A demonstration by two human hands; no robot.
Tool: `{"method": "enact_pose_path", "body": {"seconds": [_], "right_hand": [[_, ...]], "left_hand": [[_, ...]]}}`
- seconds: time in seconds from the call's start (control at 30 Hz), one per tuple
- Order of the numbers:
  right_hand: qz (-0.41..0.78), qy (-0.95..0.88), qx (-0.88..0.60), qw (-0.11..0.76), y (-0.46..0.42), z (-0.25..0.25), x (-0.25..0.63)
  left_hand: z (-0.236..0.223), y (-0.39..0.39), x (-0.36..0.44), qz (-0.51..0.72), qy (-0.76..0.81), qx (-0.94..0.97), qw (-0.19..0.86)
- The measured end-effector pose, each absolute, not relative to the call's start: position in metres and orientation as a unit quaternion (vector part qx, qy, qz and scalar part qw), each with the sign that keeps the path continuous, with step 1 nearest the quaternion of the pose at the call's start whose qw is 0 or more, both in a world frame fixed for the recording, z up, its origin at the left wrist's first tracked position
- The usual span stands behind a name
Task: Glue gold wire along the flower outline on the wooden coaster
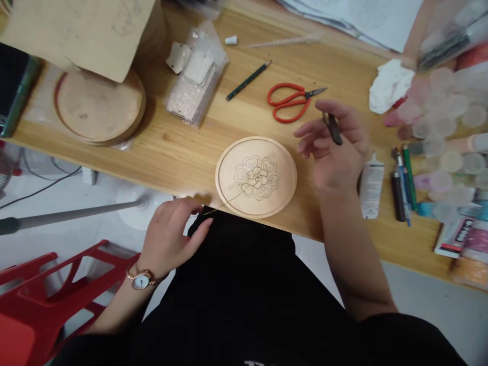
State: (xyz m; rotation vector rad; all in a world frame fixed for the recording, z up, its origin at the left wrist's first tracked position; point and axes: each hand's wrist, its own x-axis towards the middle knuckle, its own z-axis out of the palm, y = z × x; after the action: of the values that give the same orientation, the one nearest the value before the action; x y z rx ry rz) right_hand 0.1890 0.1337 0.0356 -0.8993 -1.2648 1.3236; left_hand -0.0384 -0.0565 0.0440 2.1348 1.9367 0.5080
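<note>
A round, light wooden disc with a raised rim lies at the table's front edge. A flower outline is drawn on it in dark lines. A thin gold-coloured wire runs from the flower over the rim towards my left hand. That hand is beside the disc, thumb and index finger apart, the wire's end near the gap between them. My right hand, raised right of the disc, holds a small dark metal tool, apparently tweezers, against the palm with its fingers loosely curled.
Red-handled scissors and a dark green pencil lie behind the disc. Plastic-wrapped pieces and a stacked round wooden tray stand left. Pens, a white tube and several small lidded jars are right. A red stool stands below.
</note>
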Motion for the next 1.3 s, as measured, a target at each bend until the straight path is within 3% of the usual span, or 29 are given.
{"method": "enact_pose_path", "body": {"seconds": [0.33,0.77,1.0,1.3], "right_hand": [[0.47,-0.51,-0.45,0.563,0.145,0.032,0.187],[0.51,-0.411,-0.54,0.529,0.139,0.044,0.183],[0.525,-0.395,-0.547,0.519,0.138,0.047,0.182],[0.543,-0.387,-0.539,0.515,0.137,0.047,0.182]], "left_hand": [[0.006,-0.074,-0.055,0.167,0.721,0.631,0.233],[-0.022,-0.081,-0.067,0.328,0.753,0.523,0.226],[-0.062,-0.066,-0.066,0.363,0.7,0.46,0.41],[0.01,-0.075,-0.072,0.351,0.632,0.42,0.549]]}}
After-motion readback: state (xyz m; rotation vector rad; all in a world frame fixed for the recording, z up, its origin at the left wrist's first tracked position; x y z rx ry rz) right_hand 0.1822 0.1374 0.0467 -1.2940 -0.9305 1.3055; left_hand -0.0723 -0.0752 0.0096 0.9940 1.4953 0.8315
